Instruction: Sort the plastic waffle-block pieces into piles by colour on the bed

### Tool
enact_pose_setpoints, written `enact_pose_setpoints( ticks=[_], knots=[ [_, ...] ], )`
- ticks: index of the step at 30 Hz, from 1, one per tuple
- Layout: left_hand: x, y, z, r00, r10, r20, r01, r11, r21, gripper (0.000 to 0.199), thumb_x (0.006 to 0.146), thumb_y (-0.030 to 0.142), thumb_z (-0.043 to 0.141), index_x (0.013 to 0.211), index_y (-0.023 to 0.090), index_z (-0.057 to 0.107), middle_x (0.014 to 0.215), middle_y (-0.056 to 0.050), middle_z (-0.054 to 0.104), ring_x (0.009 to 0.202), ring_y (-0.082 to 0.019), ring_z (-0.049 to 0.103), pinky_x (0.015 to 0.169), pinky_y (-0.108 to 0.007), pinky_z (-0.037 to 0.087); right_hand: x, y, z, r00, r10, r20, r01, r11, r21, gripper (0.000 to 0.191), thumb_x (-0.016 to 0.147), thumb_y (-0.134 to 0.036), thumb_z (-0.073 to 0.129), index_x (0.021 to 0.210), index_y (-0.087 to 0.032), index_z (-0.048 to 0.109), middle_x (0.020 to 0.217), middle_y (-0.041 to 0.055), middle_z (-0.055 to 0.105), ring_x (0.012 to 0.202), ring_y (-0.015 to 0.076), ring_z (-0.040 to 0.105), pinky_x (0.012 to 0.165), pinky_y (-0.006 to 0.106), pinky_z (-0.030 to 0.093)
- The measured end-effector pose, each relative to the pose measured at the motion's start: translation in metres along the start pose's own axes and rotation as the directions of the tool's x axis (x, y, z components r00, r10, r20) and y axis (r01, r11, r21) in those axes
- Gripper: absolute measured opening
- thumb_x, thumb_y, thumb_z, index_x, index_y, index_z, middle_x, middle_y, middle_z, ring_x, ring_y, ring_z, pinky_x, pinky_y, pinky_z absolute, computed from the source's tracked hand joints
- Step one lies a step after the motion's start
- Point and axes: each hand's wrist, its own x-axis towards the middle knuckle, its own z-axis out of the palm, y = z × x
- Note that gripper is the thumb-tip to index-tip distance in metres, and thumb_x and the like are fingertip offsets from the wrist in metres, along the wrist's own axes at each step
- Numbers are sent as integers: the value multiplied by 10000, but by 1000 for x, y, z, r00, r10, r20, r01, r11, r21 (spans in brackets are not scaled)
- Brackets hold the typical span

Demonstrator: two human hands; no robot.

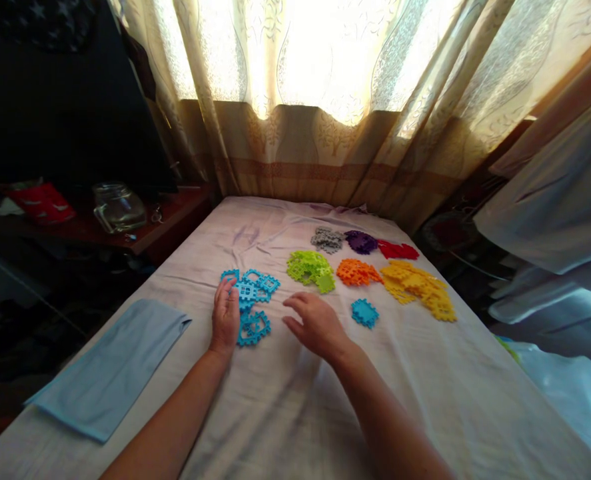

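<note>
Several blue interlocking plastic tiles (254, 327) with toothed edges lie in a loose group on the sheet, some with window-like cut-outs. My left hand (225, 317) rests on edge against the left side of this group, fingers stretched out. To the right of the group, my right hand (315, 321) hovers over the sheet with thumb and fingers apart and nothing between them. Beyond that hand sits a small stack of blue tiles (364, 313). A lime green tile pile (310, 269) lies just past my right fingertips.
Orange (358, 272), yellow (419, 288), grey (327, 239), purple (361, 241) and red tile piles (398, 250) lie farther back. A folded light blue cloth (112, 367) is at left. A glass jar (119, 208) stands on a side table (175, 210). Curtains (315, 140) hang behind.
</note>
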Motion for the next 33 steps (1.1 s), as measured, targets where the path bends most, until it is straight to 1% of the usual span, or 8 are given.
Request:
enact_pose_setpoints(
  ticks=[2, 5, 11, 15, 18, 21, 27, 33],
  knots=[
    [-6, 4, 11, 1000, -9, -14, 9, 1000, -22, 456, 955, 502, 404, 1215, 189, 608, 1456, -134, 488, 1398, -249, 400, 1188, -453, 283, 2, -17, 19, 988, -154, 30, 153, 988, 36, 413, 818, -349, 720, 1201, -211, 649, 1272, 120, 640, 1165, 270, 574, 961, 415, 469],
    [-11, 8, 22, 1000, -23, -17, 22, 999, -39, 470, 956, 522, 394, 1208, 193, 616, 1471, -128, 475, 1413, -241, 380, 1189, -429, 288, 0, -25, 34, 967, -232, 101, 229, 972, 46, 562, 751, -418, 783, 1248, -213, 619, 1314, 129, 613, 1198, 302, 548, 969, 466, 464],
    [-12, 15, 24, 998, -66, 20, 67, 992, -111, 522, 964, 548, 352, 1241, 180, 598, 1424, -130, 530, 1381, -225, 428, 1184, -402, 299, -1, -14, 39, 982, -181, 61, 175, 979, 101, 328, 808, -317, 723, 1119, -218, 685, 1200, 94, 679, 1109, 255, 606, 954, 414, 470],
    [-12, 15, 19, 998, -60, 34, 63, 992, -108, 520, 968, 545, 355, 1261, 186, 591, 1413, -119, 546, 1379, -218, 433, 1181, -397, 302, 0, 1, 25, 988, -153, -33, 156, 970, 184, 259, 797, -281, 721, 1049, -224, 696, 1143, 87, 698, 1061, 222, 634, 941, 371, 474],
    [-13, 13, 19, 999, -17, 49, 21, 996, -86, 491, 962, 538, 384, 1220, 195, 621, 1437, -104, 527, 1400, -217, 407, 1187, -386, 290, -5, 25, -1, 999, -34, -8, 35, 982, 187, 196, 789, -226, 692, 984, -227, 690, 1104, 67, 699, 1042, 202, 637, 934, 345, 471],
    [-12, 11, 19, 998, -7, 65, 12, 997, -73, 465, 955, 522, 410, 1206, 197, 628, 1419, -103, 544, 1388, -216, 425, 1176, -385, 310, -15, 59, -33, 981, 181, 75, -188, 977, 97, 146, 779, -203, 646, 917, -228, 685, 1027, 43, 699, 989, 194, 637, 902, 327, 469],
    [-2, 10, 10, 998, 49, 47, -48, 999, -21, 437, 931, 517, 441, 1147, 194, 642, 1407, -110, 550, 1373, -228, 441, 1174, -400, 313, -43, 117, -75, 814, 573, 96, -567, 819, -89, 159, 746, -244, 658, 895, -235, 712, 1014, 47, 712, 916, 210, 648, 829, 302, 474],
    [8, 7, -2, 1000, -1, 4, 1, 1000, -27, 437, 919, 501, 455, 1155, 175, 625, 1339, -127, 601, 1319, -224, 502, 1160, -392, 330, -58, 140, -77, 707, 691, 149, -682, 722, -117, 213, 757, -299, 670, 946, -230, 738, 1040, 63, 720, 869, 216, 652, 782, 313, 479]
  ],
)
